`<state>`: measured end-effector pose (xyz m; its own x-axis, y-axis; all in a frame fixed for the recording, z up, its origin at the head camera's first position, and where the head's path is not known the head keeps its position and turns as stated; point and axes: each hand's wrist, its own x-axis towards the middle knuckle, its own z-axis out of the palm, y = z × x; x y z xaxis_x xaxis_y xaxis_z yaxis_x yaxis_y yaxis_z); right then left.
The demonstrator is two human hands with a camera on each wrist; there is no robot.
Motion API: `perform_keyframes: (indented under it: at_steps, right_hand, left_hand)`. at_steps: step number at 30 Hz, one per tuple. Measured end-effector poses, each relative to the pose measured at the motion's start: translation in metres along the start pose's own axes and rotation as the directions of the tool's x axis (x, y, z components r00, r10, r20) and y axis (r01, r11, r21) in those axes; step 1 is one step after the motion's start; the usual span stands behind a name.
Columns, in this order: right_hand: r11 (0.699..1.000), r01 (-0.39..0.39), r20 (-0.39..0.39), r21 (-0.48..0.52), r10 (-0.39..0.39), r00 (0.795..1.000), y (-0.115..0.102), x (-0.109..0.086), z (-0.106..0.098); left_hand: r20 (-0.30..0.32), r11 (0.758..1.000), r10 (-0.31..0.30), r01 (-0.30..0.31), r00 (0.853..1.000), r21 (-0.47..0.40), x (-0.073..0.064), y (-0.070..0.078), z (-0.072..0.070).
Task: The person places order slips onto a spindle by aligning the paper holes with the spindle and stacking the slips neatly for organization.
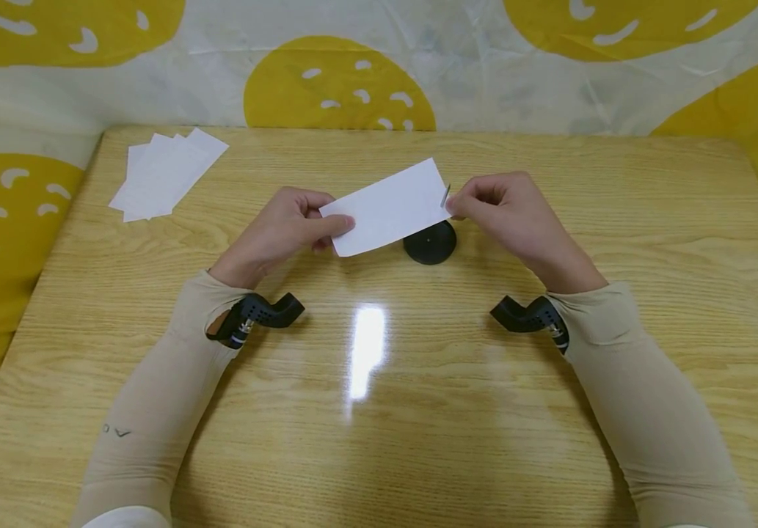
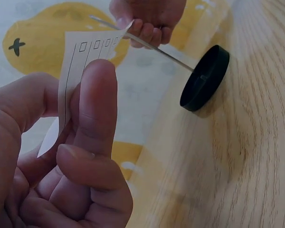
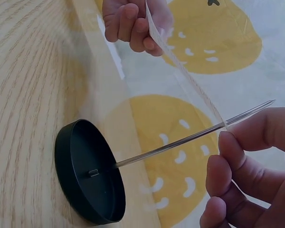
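A white paper slip (image 1: pixel 385 209) is held level above the table, its plain side up; printed lines and small boxes show on its underside in the left wrist view. My left hand (image 1: pixel 293 224) pinches its left end, thumb on top. With thumb and fingertips, my right hand (image 1: pixel 511 216) pinches the right end, right beside a metal spike. In the right wrist view the receipt spike (image 3: pixel 175 142) passes through that end of the slip, its point sticking out above. Its round black base (image 1: pixel 430 246) stands on the table, partly hidden by the slip in the head view.
Several white paper slips (image 1: pixel 167 176) lie fanned out at the table's back left corner. The wood-grain table (image 1: pixel 458 440) reaches back to a curtain (image 1: pixel 471 81) with yellow shapes. A black wrist camera mount juts inward from each sleeve.
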<state>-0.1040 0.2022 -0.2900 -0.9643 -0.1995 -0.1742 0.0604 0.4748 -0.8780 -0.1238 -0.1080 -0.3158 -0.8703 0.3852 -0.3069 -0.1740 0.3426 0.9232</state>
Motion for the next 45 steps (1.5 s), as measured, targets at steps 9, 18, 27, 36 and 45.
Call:
perform_keyframes:
  at_steps: [9, 18, 27, 36, 45]
  right_hand:
    - [0.999, -0.012, 0.011, -0.051, 0.012, 1.000, 0.006, 0.006, 0.002]
    - [0.995, -0.025, 0.037, -0.100, 0.029, 0.999, 0.013, 0.010, 0.005]
    - [0.989, -0.034, 0.061, -0.141, 0.043, 0.997, 0.019, 0.013, 0.008]
    - [0.972, -0.088, 0.075, -0.216, 0.106, 0.992, 0.021, 0.015, 0.010]
    - [0.960, -0.078, 0.075, -0.270, 0.101, 0.992, 0.028, 0.018, 0.013]
  left_hand:
    - [0.061, 0.999, 0.001, -0.004, 0.998, 0.045, 0.000, -0.004, 0.001]
    - [0.099, 0.995, -0.050, 0.041, 0.994, 0.096, 0.002, -0.005, 0.000]
    - [0.133, 0.992, -0.089, 0.075, 0.987, 0.104, 0.002, -0.007, 0.002]
    - [0.152, 0.981, -0.112, 0.085, 0.982, 0.174, 0.004, -0.009, 0.003]
    - [0.197, 0.966, -0.145, 0.096, 0.970, 0.241, 0.006, -0.010, 0.006]
